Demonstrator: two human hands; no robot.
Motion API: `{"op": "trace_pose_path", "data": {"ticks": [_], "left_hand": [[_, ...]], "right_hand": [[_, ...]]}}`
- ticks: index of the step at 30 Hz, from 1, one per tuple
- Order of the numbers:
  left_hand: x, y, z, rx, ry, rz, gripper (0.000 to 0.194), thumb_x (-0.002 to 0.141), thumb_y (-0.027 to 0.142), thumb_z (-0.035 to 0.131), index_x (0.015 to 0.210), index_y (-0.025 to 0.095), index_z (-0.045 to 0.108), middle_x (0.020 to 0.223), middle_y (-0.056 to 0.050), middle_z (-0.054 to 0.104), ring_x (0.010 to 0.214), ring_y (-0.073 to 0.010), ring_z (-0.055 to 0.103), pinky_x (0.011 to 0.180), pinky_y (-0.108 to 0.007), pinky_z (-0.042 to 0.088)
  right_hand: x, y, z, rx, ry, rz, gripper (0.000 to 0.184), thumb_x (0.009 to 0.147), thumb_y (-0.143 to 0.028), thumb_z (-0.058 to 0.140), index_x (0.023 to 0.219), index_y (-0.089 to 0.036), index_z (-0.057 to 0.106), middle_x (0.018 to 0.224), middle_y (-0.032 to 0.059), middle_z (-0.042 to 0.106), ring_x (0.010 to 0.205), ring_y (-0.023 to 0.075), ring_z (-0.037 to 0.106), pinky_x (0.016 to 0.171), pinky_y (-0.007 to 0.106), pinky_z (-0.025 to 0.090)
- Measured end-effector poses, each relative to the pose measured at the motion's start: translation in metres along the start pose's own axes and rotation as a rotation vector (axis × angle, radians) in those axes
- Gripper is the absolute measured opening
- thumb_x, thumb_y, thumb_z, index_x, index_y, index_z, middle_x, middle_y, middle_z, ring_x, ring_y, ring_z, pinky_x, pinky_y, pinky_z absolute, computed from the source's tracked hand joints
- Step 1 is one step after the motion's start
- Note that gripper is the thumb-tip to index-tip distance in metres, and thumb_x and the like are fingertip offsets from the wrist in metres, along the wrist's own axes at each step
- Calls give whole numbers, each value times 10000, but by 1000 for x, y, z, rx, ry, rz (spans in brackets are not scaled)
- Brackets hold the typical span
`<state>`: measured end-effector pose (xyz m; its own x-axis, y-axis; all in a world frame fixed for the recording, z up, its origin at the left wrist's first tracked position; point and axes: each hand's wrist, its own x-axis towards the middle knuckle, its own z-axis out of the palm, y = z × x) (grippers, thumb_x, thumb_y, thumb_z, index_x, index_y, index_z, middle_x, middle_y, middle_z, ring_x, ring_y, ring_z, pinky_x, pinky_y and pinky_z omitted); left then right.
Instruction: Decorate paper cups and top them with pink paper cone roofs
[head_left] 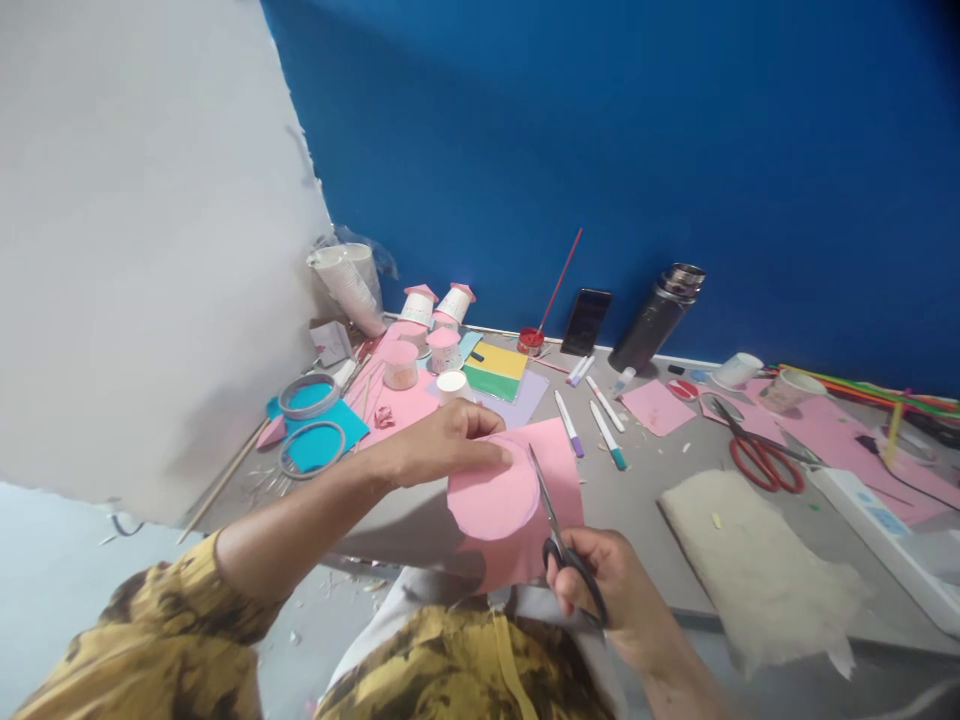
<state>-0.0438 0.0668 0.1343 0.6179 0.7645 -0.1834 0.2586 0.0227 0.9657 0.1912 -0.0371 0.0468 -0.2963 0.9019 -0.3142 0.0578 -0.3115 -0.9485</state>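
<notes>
My left hand (465, 440) pinches a sheet of pink paper (564, 465) near its top left, thumb on top and fingers curled behind. A round piece (491, 495) with a drawn outline shows on the sheet, its left edge cut free. In my right hand (604, 580) is a pair of scissors (551, 500) with black handles, my fingers through the loops. The blades point up and away along the right side of the circle. How far the blades are apart is hard to see. The paper is held above the front edge of the table.
Several paper cups with pink tops (444, 350) stand at the back left, beside tape rings (311, 450). Markers (607, 435), a phone (586, 320) and a dark flask (658, 318) lie or stand behind. Red-handled scissors (765, 462), a pale cloth-like piece (757, 560) and a power strip (885, 540) are at right.
</notes>
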Motion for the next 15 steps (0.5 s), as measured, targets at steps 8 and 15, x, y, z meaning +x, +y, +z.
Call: {"op": "trace_pose_path", "data": {"ticks": [8, 15], "left_hand": [[0, 2, -5, 30, -17, 29, 342, 773, 383, 730, 635, 176, 495, 609, 46, 454, 550, -81, 410, 462, -195, 267], [1, 2, -7, 36, 31, 24, 388, 809, 454, 736, 671, 175, 503, 620, 48, 446, 544, -77, 390, 467, -204, 244]], "right_hand": [[-2, -3, 3, 16, 17, 21, 325, 634, -470, 750, 625, -178, 606, 523, -33, 512, 483, 108, 466, 484, 225, 385], [-1, -6, 4, 1, -3, 28, 445, 629, -563, 813, 632, -185, 579, 529, -40, 508, 493, 99, 472, 482, 211, 396]]}}
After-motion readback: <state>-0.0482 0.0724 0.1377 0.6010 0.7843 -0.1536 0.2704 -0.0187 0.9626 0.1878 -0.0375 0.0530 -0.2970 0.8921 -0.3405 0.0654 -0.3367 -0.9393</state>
